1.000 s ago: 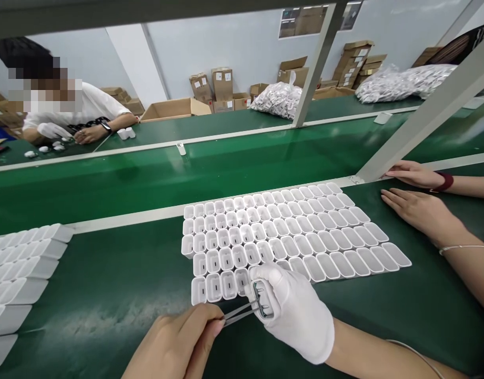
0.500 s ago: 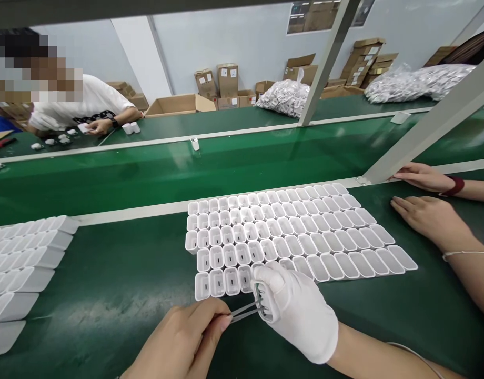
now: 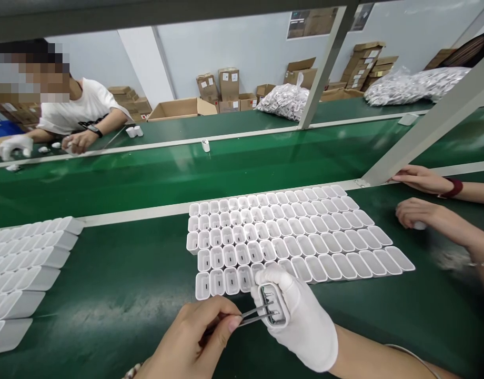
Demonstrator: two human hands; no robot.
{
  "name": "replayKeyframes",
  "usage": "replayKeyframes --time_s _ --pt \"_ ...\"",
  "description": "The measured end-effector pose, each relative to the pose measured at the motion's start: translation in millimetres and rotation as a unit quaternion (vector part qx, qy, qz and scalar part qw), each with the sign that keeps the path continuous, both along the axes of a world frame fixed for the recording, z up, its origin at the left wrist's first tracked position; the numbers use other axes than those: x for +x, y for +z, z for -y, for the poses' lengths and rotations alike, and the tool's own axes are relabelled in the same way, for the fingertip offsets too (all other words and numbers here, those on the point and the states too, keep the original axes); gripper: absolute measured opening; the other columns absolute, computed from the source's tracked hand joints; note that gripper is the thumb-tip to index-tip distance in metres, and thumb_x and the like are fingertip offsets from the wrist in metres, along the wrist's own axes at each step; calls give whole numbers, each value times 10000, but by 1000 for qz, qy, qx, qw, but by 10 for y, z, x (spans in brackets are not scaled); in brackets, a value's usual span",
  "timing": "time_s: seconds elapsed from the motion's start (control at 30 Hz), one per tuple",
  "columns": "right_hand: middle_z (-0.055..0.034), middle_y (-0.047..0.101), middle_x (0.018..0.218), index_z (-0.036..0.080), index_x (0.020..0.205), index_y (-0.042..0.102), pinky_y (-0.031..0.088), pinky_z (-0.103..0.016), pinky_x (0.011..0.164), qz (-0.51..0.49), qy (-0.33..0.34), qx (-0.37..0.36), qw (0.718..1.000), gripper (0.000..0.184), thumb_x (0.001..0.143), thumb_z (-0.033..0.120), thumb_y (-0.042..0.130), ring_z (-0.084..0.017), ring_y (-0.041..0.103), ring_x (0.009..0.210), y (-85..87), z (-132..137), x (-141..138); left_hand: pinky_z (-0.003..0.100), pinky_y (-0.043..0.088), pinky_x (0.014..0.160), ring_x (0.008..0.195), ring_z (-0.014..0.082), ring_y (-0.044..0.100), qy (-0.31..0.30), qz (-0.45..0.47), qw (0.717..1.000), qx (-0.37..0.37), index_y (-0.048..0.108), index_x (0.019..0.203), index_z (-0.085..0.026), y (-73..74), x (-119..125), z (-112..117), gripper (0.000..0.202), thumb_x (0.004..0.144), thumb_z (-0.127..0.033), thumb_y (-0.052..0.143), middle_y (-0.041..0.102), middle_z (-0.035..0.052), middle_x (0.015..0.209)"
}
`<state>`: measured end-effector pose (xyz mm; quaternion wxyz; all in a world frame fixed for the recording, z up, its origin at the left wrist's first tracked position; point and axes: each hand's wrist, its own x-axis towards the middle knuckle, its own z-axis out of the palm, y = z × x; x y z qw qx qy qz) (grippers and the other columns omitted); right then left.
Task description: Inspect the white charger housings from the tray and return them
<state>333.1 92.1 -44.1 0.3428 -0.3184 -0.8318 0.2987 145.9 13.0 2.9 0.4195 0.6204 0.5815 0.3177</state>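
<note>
The bare left hand (image 3: 190, 337) pinches tweezers (image 3: 253, 316) in a narrow grip, their tips reaching into a white shell (image 3: 272, 287), which the gloved right hand (image 3: 305, 326) clasps open end up. Just beyond lies a shell grid (image 3: 305, 268) on the green belt (image 3: 108, 279), more white trays (image 3: 13, 279) stacked by its left edge, and a co-worker's hand (image 3: 417, 213) closing on something white toward the right edge

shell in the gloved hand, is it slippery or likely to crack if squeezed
The shell looks thin-walled and hollow, so it's probably light and may flex or crack under a hard squeeze. Its smooth white plastic could be slightly slippery, though the gloved hand wraps it well.
</note>
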Motion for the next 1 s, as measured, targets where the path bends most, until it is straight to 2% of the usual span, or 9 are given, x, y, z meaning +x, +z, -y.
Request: replayKeyframes --time_s 0.13,0.23,0.33,0.4,0.47,0.57,0.77,1.0 --pt "47 508 624 241 885 455 419 -248 453 -50 36 -101 993 196 712 150 436 -126 506 476 -38 5 -11 226 299 463 491 122 481 2 -18 1000 -24 644 835 -223 47 -21 14 387 1023 -476 419 547 -18 584" --pt "37 488 618 230 788 444 382 -254 481 -48 53 -157 985 90 719 176 463 -119 475 497 -86 12 -28 220 322 475 502 124 509 3 -55 998 -8 664 847 -226 96 -36 39 362 1018 -448 435 582 -18 589" --pt "24 494 641 220 820 469 392 -284 508 -38 32 -188 981 112 711 194 472 -137 485 525 -124 15 -49 220 339 484 508 125 526 22 -85 996 28 676 848 -229 132 -30 51 342 1019 -408 441 615 -16 606" --pt "21 499 652 212 866 488 408 -297 508 -32 43 -208 977 152 715 202 476 -145 492 528 -134 15 -61 224 334 480 499 123 523 19 -88 995 36 669 833 -227 148 -22 45 351 1023 -399 429 608 -19 599" --pt "17 494 661 210 857 488 419 -305 512 -19 43 -194 980 152 707 185 479 -151 499 537 -130 13 -69 227 321 471 485 119 513 8 -82 996 27 650 807 -223 165 -21 34 370 1026 -401 411 583 -26 581" --pt "3 498 678 212 798 472 431 -322 523 31 13 -135 990 144 670 148 489 -170 523 554 -111 -1 -72 225 316 475 486 115 502 2 -90 996 20 636 781 -222 198 -37 22 373 1022 -394 410 568 -32 576" --pt "7 533 707 200 841 518 478 -294 539 140 75 -176 971 176 680 135 549 -165 577 580 -47 -46 -91 228 313 495 487 119 510 -2 -121 993 -10 621 759 -221 249 -100 34 372 1012 -388 405 575 -35 567" --pt "-58 644 810 162 893 629 499 -334 600 229 60 -101 966 234 660 137 627 -199 623 643 33 -33 -125 237 313 458 449 129 488 -19 -184 983 13 634 788 -225 254 -176 94 369 1007 -415 406 588 -26 572"
